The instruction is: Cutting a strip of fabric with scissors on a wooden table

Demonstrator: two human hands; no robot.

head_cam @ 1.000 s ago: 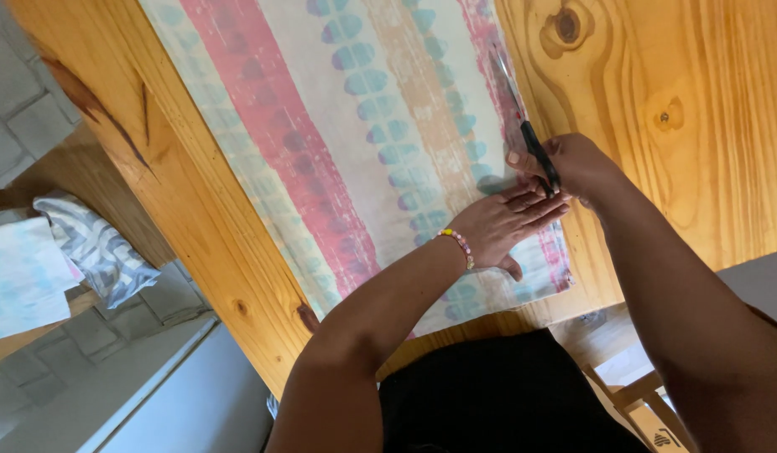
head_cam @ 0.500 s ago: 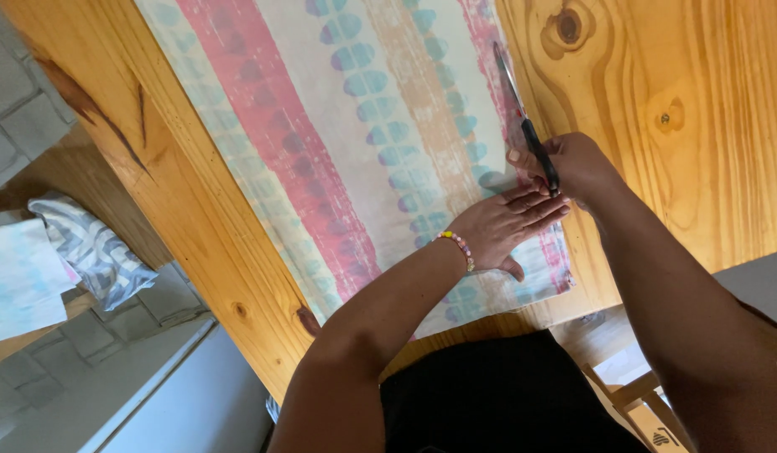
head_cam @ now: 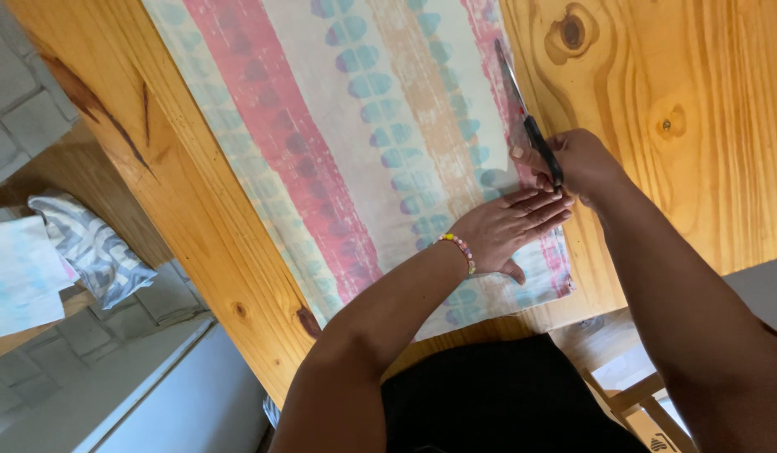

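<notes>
Striped cloth [head_cam: 355,151] spread flat across the pine counter [head_cam: 682,101], running lengthwise away from the body, near edge hanging close to the counter's front lip. Left hand [head_cam: 510,231] pressed palm-down on the cloth near its right-hand border, fingers [head_cam: 544,205] released and stretched out flat, seemingly to pin the weave so nothing shifts or puckers along the cut line. Beaded bracelet [head_cam: 457,247] at that wrist. Right hand [head_cam: 577,159] just beyond the left fingertips, fingers clenched round the black handle of a pair of scissors [head_cam: 527,109], blades pointing away along the red edge stripe, tip lying on the cloth close to its border; whether the blades stand parted or closed cannot be told. Holding the two hands nearly touching probably keeps the fabric taut right where the blades bite. Pattern in long bands: dull red, pale cream with teal leaf-like ovals, faded orange, green-grey at the left margin. No packages, labels or signs legible anywhere. Off to the left, lower down beyond the counter, a folded grey-and-white patterned cloth [head_cam: 91,247] beside a pale printed piece [head_cam: 19,277] on a lower wooden surface, well apart from the work.
</notes>
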